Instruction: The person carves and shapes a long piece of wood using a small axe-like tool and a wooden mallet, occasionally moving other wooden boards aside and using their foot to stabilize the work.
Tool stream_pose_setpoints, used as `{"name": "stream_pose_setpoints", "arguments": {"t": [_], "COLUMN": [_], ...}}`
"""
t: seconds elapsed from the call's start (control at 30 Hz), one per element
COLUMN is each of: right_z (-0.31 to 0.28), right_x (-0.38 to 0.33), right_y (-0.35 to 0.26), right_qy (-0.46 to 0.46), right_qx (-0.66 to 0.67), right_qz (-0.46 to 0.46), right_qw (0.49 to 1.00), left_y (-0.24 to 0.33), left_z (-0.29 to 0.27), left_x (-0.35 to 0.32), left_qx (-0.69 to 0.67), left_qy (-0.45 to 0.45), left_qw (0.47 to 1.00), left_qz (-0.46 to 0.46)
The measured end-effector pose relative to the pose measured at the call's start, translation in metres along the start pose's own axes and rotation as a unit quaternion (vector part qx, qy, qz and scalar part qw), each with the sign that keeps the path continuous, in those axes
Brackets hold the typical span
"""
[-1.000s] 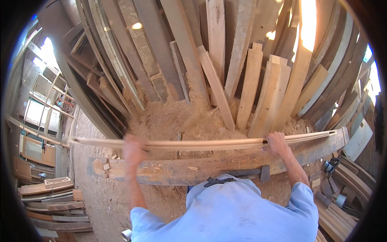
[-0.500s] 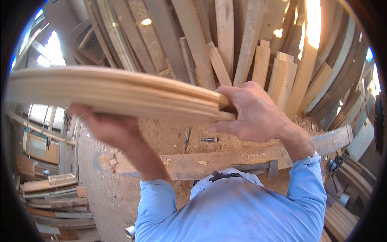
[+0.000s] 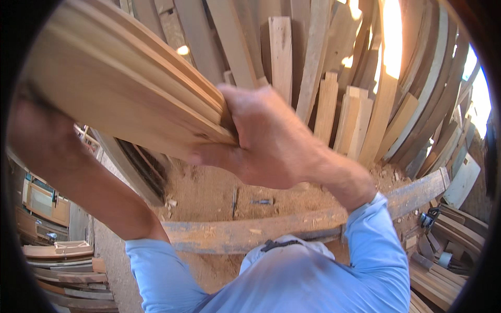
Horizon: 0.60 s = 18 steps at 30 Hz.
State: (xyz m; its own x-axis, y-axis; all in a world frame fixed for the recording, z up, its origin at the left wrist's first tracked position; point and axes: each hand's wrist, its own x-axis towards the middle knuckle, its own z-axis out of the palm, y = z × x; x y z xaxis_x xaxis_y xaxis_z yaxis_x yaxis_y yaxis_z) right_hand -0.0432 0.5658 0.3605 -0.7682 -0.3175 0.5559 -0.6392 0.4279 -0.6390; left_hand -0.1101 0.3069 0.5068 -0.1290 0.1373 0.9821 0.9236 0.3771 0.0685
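Over sawdust point(image 3: 203, 195): grooved wooden board point(image 3: 130, 86) held aloft

Your right hand point(image 3: 271, 138) pinches the board's right end, thumb below. Your left hand point(image 3: 44, 125) meets its lower edge, far left; its dark, blurred grip cannot be told.

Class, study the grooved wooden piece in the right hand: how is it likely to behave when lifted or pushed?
The grooved wooden piece is probably stiff, since its edge looks thick and solid. It may tip if held only at one end, as it stretches well away from the right hand. It seems unlikely to roll, given its broad, flat face.
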Motion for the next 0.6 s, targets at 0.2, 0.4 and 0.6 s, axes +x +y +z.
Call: {"name": "stream_pose_setpoints", "arguments": {"t": [0.2,0.4,0.6], "right_z": [0.032,0.025,-0.002], "right_x": [-0.011,0.001,0.035], "right_y": [0.132,0.248,0.316], "right_qy": [-0.022,0.101,0.063], "right_qx": [0.119,0.033,0.049], "right_qz": [0.205,0.211,0.252], "right_qw": [0.971,0.972,0.965], "left_y": [-0.003,-0.056,-0.019], "left_z": [0.145,0.205,0.267], "left_x": [-0.088,-0.202,-0.374], "left_qx": [-0.141,-0.084,-0.105], "left_qy": [-0.023,-0.116,-0.285], "left_qw": [0.972,0.914,0.811], "left_qz": [-0.186,-0.380,-0.500]}}
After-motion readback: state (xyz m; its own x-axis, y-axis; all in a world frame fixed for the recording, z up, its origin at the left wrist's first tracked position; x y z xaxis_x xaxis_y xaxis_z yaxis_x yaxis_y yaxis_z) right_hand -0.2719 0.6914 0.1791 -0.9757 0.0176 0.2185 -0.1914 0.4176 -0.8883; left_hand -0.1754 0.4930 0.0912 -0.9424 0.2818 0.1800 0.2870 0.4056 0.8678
